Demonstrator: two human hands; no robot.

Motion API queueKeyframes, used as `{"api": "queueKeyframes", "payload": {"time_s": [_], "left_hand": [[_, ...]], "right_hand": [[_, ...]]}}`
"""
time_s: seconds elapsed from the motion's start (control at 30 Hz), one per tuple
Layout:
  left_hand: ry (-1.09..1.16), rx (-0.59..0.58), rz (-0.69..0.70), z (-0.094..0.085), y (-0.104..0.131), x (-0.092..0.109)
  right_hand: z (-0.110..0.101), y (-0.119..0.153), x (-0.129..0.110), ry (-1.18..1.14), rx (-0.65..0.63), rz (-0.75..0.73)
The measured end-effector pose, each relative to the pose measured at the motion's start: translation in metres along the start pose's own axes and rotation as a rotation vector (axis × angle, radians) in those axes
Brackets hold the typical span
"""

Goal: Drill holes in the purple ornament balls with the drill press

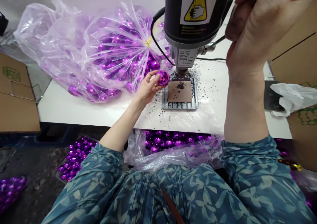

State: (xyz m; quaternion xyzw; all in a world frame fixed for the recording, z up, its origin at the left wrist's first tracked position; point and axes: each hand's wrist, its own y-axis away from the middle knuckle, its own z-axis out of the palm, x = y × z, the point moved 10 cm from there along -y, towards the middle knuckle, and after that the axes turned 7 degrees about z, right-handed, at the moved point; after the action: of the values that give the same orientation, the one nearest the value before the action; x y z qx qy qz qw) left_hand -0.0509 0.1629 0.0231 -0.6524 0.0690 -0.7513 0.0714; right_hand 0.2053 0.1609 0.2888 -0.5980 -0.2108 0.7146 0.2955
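Note:
Between the fingertips of my left hand (148,88) is a shiny purple faceted ball (163,78), held just left of the drill chuck. A bench drill press (192,26) with a yellow warning label stands over the table. Under its chuck (182,73) lies a brown square board (185,97) on a slotted metal base (180,107), scattered with dark shavings. My right hand (260,22) is raised at the drill's right side, fingers curled by the metal feed lever (219,41). The lever's end is hidden behind those fingers.
A clear plastic bag (106,52) of purple balls, tied with yellow, fills the table's left side. Another open bag (170,144) of balls sits below the front edge. Cardboard boxes (17,95) stand at both sides. White crumpled plastic (296,97) lies at right.

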Motion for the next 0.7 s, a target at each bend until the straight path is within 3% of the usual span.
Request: {"api": "queueKeyframes", "payload": {"time_s": [0.13,0.27,0.7], "left_hand": [[-0.086,-0.033,0.015,0.024,0.017,-0.018],[-0.125,-0.039,0.044,0.035,0.018,-0.031],[-0.486,-0.023,0.244,0.050,0.012,-0.033]], "right_hand": [[-0.002,0.000,0.002,-0.017,0.015,0.000],[-0.004,0.002,0.002,-0.039,0.034,0.035],[-0.005,-0.002,0.011,-0.058,0.041,0.125]]}}
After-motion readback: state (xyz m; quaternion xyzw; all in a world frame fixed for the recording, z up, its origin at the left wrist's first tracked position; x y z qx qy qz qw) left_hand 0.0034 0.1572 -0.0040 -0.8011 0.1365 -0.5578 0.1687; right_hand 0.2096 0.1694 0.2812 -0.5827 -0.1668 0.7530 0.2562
